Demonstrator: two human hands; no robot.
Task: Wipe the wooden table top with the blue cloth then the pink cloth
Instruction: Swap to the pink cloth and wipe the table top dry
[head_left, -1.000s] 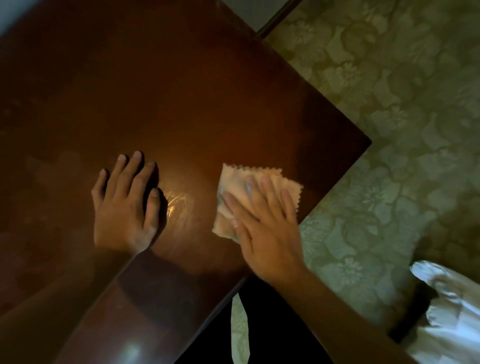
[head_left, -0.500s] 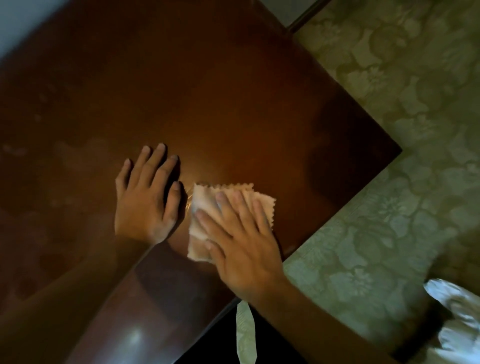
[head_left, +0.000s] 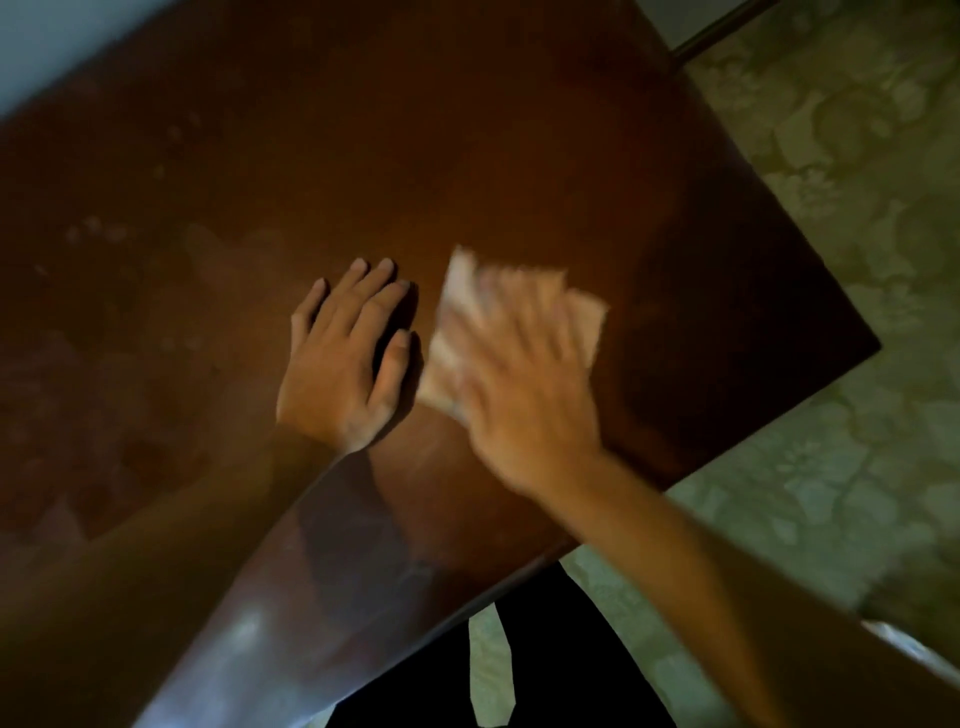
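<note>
Right hand, fingers flat, presses pale pink pinked-edge cloth frame-centre on dark wooden bench, just right of flat, empty left hand; unwiped top lies toward upper left.

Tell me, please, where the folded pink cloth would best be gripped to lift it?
Probably its far right corner, approached from the table's right edge: the folded pink cloth lies flat, the right hand covers its middle, and the left hand crowds its left.
</note>
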